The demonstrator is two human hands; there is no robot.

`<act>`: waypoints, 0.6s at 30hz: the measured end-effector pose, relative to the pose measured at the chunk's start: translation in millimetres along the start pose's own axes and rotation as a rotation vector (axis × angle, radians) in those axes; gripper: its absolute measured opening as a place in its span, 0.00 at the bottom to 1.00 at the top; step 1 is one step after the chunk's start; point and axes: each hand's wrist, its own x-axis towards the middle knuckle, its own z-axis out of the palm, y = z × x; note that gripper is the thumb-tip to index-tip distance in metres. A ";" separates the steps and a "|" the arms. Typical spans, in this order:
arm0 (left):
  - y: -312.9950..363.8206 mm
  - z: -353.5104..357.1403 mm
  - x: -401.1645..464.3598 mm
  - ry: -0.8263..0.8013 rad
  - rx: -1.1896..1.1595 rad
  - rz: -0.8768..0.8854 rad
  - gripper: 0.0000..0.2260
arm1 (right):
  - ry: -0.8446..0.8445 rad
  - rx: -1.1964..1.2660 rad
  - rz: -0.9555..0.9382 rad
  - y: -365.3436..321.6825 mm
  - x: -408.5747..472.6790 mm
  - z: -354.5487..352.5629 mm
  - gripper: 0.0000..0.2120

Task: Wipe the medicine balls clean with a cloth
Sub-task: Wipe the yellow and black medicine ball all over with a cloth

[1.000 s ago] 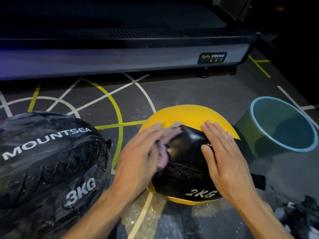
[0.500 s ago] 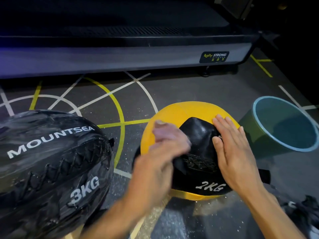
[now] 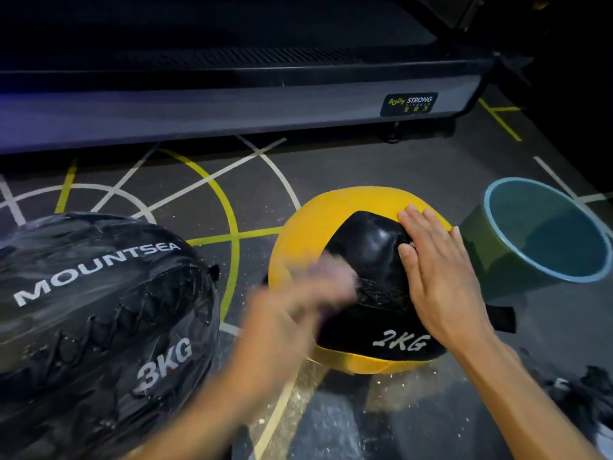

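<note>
2KG medicine ball (image 3: 361, 234), yellow and black, on floor beside bucket (image 3: 544, 240). Right hand (image 3: 441, 277) flat on top, fingers straight, steadying. Left hand (image 3: 292, 313) motion-blurred at ball's left flank; grip and cloth indistinguishable. Advice: brace firmly, wipe seams and lacing, rotate ball for underside.

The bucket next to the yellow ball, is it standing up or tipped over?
Tipped. The bucket leans with its blue-rimmed mouth facing the camera, green side wall showing on its left. Whether anything is inside, cannot tell.
</note>
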 end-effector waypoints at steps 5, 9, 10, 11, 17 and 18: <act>-2.0 14.1 -16.4 0.100 -0.158 -0.127 0.25 | 0.009 0.006 -0.006 -5.1 0.9 4.2 0.25; 22.5 -65.7 45.5 0.544 -0.002 0.062 0.25 | 0.109 0.173 0.056 -15.7 -11.7 3.4 0.29; 23.5 -75.0 54.6 0.573 0.040 0.103 0.25 | 0.133 0.195 0.103 -18.5 -14.9 2.6 0.33; 21.0 -74.9 59.8 0.572 0.079 0.126 0.23 | 0.151 0.204 0.153 -20.9 -17.8 1.8 0.37; 13.6 33.9 13.6 -0.044 0.057 0.229 0.14 | 0.183 0.268 0.371 -17.3 -32.9 0.9 0.45; 13.6 30.0 17.4 -0.056 0.014 0.232 0.18 | 0.162 0.328 0.455 -13.0 -36.6 -2.3 0.48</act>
